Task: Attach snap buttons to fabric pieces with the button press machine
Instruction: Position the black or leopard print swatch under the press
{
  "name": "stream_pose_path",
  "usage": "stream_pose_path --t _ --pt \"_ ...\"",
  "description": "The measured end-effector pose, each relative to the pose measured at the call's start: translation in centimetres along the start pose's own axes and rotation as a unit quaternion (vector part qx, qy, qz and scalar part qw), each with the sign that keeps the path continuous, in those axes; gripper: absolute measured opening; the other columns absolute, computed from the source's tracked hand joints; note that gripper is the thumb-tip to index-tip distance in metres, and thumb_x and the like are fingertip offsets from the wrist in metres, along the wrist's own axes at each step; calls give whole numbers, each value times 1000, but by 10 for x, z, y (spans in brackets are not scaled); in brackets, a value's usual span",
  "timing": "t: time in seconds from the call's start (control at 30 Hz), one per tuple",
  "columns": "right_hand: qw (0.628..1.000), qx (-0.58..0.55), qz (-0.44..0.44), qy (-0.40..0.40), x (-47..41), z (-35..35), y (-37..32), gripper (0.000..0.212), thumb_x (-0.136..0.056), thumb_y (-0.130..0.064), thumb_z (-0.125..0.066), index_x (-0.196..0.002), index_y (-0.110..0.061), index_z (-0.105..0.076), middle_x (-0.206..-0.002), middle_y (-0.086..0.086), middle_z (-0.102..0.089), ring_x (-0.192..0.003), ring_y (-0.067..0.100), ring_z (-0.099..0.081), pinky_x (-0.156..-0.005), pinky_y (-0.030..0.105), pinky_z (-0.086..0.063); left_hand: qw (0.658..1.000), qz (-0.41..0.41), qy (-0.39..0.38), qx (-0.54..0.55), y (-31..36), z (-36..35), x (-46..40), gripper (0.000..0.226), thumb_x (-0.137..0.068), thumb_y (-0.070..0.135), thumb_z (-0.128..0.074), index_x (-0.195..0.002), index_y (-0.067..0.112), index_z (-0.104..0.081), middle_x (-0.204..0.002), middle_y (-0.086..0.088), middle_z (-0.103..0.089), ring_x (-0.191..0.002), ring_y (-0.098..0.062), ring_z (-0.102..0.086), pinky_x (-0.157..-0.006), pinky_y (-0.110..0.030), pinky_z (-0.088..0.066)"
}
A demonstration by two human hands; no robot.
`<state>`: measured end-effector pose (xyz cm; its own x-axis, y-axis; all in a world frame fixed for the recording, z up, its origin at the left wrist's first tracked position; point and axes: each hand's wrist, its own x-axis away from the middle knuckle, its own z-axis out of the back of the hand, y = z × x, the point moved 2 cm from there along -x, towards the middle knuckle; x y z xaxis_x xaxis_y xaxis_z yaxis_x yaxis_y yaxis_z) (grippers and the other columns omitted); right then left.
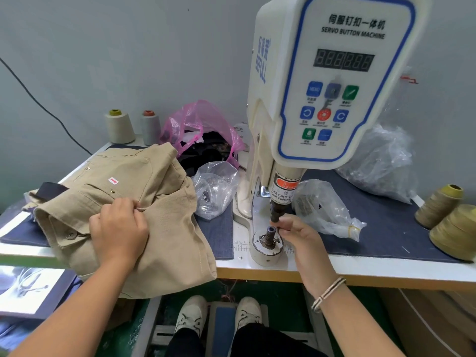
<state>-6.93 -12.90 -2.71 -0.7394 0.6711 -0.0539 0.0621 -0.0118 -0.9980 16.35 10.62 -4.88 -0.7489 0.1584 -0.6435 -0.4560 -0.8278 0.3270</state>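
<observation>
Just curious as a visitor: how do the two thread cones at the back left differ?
The cream cone has a yellow-green core top and looks wider; the grey cone has a reddish-brown top and looks slimmer. The cream cone stands further left. Both stand upright, side by side against the wall.

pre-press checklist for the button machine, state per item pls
1. Snap part seated on the lower die: cannot tell, right hand fingertips cover it.
2. Fingers out from under the upper punch: not ok, right hand pinches right beside it.
3. Fabric over the die: not ok, tan garment lies off to the left.
4. Garment under control: ok, left hand grips a fold.
5. Feet by the pedal: ok, one shoe on each side.
6. Display live: cannot tell.
</observation>
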Motion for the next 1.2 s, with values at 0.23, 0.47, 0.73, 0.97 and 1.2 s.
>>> stream_pose_path --t 0.23,0.47,0.73,0.97,1.2 --pt "938 334 75 45 -40 38 10 40 -89 6 -46 -70 -27 -63 -79 -14 -61 -78 0 -55 -64 3 -38 996 -82 -42 -9 7 12 -14 30 -71 16 -42 -95 9 -59 -83 -11 -59 -82 -34 -56 -76 -45 -35" --pt "930 352 93 53 -49 48 27 40 -87 7 -47 -65 -24 -60 -78 -5 -63 -77 7 -56 -65 10 -39 914 -398 -84 15 75 8 -54 29 -64 11 -46 -88 12 -64 -88 -5 -63 -73 -28 -60 -62 -35 -44" --pt "945 311 72 68 -55 52 34 43 -84 11 -48 -58 -21 -62 -68 -6 -64 -70 3 -56 -61 8 -41 947 -53 -289 133 131 -71 -113 45 -84 -2 -46 -128 8 -46 -131 -11 -49 -117 -31 -50 -90 -42 -45" --pt "941 316 85 82 -62 52 38 55 -77 12 -52 -47 -34 -58 -59 -12 -60 -68 6 -55 -59 12 -38 927 -36 -373 15 140 -109 -138 64 -89 15 -48 -148 11 -22 -147 -12 -35 -132 -32 -37 -104 -44 -37" --pt "946 302 84 83 -61 52 37 56 -78 12 -52 -45 -33 -55 -60 -1 -61 -62 9 -54 -59 16 -39 906 -80 -401 -109 126 -116 -132 52 -88 39 -52 -132 12 -45 -123 -8 -58 -115 -29 -55 -83 -37 -45"
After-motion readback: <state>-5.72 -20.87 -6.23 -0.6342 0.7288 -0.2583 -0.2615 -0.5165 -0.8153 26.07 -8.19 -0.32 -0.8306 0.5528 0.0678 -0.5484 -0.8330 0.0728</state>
